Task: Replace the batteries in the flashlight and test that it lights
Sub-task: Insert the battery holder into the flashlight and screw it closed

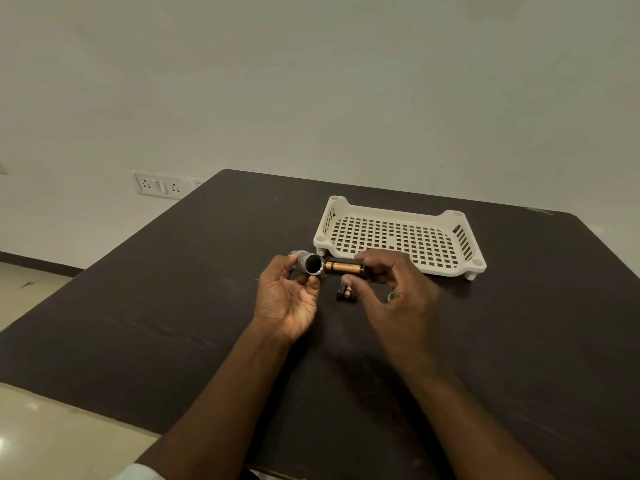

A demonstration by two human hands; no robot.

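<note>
Left hand [289, 299], palm up, fingers curled round silver flashlight body [307, 263], open end facing 3 o'clock. Right hand [394, 292], fingertips pinching black battery holder [344, 267] with gold cells, tip just at flashlight mouth. Spare batteries [346, 292] on dark table [173, 306], under right thumb. Small metal piece [390, 297] at 3 o'clock of hand. Beyond, at 1 o'clock: white perforated tray [398, 233].

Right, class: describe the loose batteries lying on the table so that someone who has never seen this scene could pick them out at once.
Start at the dark table and find the white perforated tray at its far side. In front of the tray, below the battery holder that the right hand grips, lie the loose batteries. Unlike the ones in the holder, these rest on the tabletop, in no hand.
</note>
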